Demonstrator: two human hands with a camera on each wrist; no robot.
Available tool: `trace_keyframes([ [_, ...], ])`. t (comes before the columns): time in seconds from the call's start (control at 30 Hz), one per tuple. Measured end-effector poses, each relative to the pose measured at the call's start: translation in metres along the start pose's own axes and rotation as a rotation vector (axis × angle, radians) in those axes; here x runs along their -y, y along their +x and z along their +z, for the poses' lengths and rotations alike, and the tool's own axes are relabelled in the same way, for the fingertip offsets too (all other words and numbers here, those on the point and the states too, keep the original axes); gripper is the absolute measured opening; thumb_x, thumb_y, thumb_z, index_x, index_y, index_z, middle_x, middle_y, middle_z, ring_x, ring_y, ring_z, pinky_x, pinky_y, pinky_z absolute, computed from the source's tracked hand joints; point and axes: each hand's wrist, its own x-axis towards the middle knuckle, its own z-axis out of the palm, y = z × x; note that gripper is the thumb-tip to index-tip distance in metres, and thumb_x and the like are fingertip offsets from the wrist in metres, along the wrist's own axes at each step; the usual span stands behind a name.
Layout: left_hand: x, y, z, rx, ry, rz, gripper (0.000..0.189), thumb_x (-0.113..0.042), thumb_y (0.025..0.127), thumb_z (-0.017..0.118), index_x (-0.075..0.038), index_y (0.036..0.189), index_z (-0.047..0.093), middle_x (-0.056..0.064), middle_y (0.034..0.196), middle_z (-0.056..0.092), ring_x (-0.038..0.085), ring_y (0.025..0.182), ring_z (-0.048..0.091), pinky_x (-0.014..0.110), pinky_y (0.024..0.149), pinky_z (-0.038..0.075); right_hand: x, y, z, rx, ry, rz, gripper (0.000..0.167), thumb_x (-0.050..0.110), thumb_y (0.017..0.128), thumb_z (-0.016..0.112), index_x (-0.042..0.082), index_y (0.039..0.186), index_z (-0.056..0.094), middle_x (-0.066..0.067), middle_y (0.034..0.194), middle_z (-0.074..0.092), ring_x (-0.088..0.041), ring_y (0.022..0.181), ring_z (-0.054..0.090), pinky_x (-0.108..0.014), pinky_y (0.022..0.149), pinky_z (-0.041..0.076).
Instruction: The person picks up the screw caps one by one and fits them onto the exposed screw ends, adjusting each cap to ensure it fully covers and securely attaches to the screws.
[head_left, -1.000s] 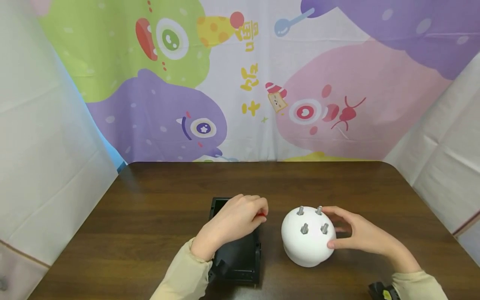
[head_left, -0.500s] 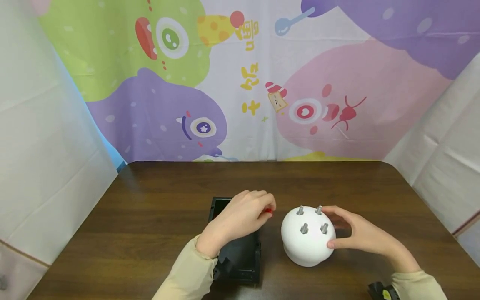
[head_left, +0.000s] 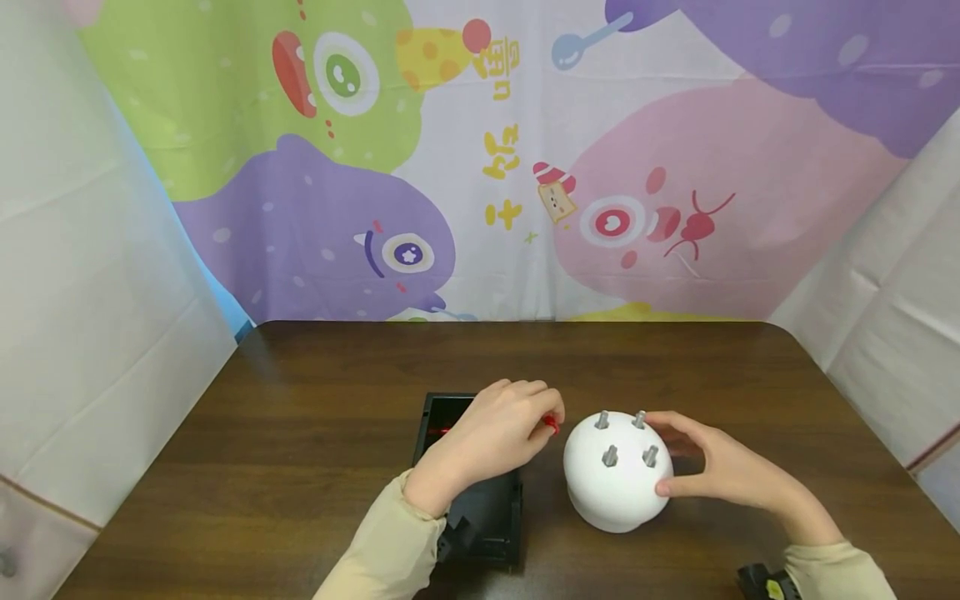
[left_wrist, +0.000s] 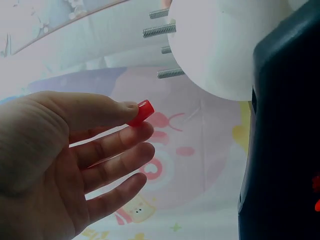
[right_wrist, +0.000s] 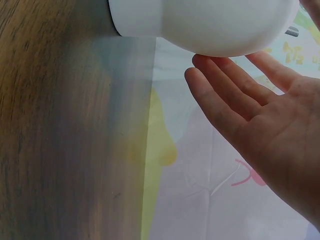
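One small glossy red cap, looks like plastic [left_wrist: 142, 112], is pinched between thumb and index finger of the left hand [head_left: 502, 429]; that hand's other fingers are loosely spread. It's up in the air over the table, just short of a white, smooth, rounded body [head_left: 618, 496] and not touching it. Four silver threaded metal bolts [head_left: 611, 456] stick up out of the top of that thing.

Right hand [head_left: 723, 467] has a wide grip on the white body from the side facing the table's right edge: thumb on the near side, fingers reaching round the far side, tips against the surface.

Under the left forearm sits a black rectangular tray [head_left: 517, 529], on the side toward the table's left edge, with some red bits [head_left: 442, 431] near its far end, mostly hidden by the arm. All of that's on a dark brown wood-grain table [head_left: 322, 417]. Past the far edge hangs a cartoon-monster fabric sheet [head_left: 502, 275].
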Motion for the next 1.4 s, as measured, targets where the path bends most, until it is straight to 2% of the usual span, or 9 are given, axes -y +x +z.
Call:
trace_keyframes([
  [0.57,-0.003,0.008,0.004,-0.007,-0.002,0.014,0.005,-0.02,0.086,0.061,-0.021,0.09,0.062,-0.01,0.085,0.06,0.005,0.068,0.05,0.023,0.066,0.039,0.0,0.001,0.0,0.007,0.004,0.001,0.07,0.02,0.072,0.076,0.009,0.132,0.04,-0.011,0.13,0.047,-0.002,0.106,0.053,-0.026,0.084,0.047],
  [0.87,-0.007,0.013,0.005,-0.006,0.004,0.018,0.005,-0.021,0.084,0.063,-0.022,0.089,0.062,-0.01,0.084,0.059,0.003,0.067,0.05,0.021,0.064,0.036,0.0,0.0,-0.001,0.014,0.002,0.011,0.07,0.021,0.073,0.076,0.011,0.132,0.04,-0.011,0.131,0.046,-0.002,0.106,0.053,-0.026,0.084,0.047],
  [1.13,-0.013,0.02,0.005,0.013,-0.015,0.029,0.005,-0.023,0.085,0.063,-0.02,0.089,0.063,-0.01,0.085,0.06,0.003,0.067,0.051,0.02,0.066,0.04,0.002,-0.001,-0.002,0.015,-0.002,0.026,0.07,0.021,0.074,0.075,0.01,0.133,0.039,-0.011,0.13,0.047,-0.002,0.106,0.053,-0.029,0.083,0.048],
  [1.4,-0.016,0.024,0.007,0.002,-0.023,0.039,0.005,-0.024,0.085,0.063,-0.02,0.088,0.063,-0.01,0.084,0.061,0.002,0.066,0.052,0.02,0.066,0.04,0.002,0.0,-0.003,0.035,0.001,0.04,0.07,0.022,0.075,0.074,0.011,0.134,0.038,-0.01,0.132,0.045,-0.004,0.107,0.053,-0.027,0.084,0.047],
])
